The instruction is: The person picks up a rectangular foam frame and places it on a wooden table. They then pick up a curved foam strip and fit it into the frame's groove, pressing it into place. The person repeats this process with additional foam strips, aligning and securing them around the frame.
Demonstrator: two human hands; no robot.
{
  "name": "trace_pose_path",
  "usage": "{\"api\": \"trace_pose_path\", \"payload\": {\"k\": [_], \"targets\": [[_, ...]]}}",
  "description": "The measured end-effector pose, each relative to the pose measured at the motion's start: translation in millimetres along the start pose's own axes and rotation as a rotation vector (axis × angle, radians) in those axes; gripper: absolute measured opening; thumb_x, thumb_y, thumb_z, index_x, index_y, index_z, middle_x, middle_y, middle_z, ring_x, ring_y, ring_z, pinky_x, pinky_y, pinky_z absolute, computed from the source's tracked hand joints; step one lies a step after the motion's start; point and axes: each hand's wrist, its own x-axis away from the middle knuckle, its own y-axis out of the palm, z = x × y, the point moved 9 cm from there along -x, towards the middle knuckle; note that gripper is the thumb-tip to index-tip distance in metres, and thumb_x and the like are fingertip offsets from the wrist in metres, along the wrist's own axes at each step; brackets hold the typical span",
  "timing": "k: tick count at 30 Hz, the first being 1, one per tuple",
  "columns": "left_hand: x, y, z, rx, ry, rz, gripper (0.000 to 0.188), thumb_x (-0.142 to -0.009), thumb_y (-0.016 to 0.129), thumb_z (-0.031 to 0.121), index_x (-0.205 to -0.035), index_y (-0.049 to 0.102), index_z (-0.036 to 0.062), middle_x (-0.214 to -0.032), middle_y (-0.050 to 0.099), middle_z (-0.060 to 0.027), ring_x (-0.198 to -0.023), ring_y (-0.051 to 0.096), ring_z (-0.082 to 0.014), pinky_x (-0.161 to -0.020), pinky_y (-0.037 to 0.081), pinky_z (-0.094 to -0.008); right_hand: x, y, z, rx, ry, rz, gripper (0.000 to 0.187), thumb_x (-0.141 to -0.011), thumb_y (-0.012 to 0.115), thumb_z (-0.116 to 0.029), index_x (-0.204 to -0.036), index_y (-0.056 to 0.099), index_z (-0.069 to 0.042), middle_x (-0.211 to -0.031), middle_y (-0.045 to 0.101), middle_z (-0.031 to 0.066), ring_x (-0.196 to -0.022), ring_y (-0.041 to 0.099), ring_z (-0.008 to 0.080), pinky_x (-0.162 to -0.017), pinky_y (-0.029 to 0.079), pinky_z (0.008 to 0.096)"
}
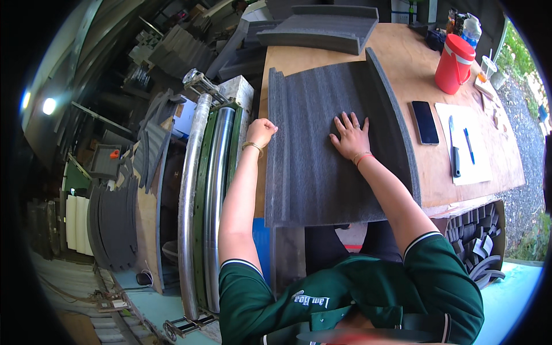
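Well, hands at streaked grey foam panel (side-walled).

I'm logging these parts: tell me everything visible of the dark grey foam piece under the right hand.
The foam piece is dark grey, wide and roughly rectangular, with a streaky, matte, foam-like surface. Raised walls run along its left and right sides. It lies on the wooden table, walls up. The right hand rests spread on it; the left hand is at its left wall, contact unclear.
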Motion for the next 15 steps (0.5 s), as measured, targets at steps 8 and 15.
{"api": "trace_pose_path", "payload": {"k": [8, 15], "targets": [[17, -21, 3, 0.522, -0.085, -0.165, 0.014, -0.091, 0.075, 0.019, -0.089, 0.070, 0.0057, -0.080, 0.066, 0.0022, -0.065, 0.055, -0.0058, -0.060, 0.046, -0.0214, 0, 1, 0, 0.004, -0.003, 0.009, 0.063, -0.099, 0.043, -0.052, -0.152, 0.041, -0.018, -0.161, 0.035, 0.0089, -0.151, 0.026, 0.0305, -0.119, 0.013, 0.0674], [25, -5, 1, 0.017, -0.019, -0.061, 0.021, -0.081, 0.082, 0.025, -0.085, 0.075, 0.0050, -0.083, 0.073, -0.0102, -0.081, 0.071, -0.0222, -0.079, 0.055, -0.0356, 0, 0, 0, -0.007, -0.005, 0.016, 0.063, -0.099, 0.044, -0.051, -0.152, 0.042, -0.018, -0.161, 0.034, 0.0091, -0.151, 0.026, 0.0304, -0.119, 0.013, 0.0674]]}}
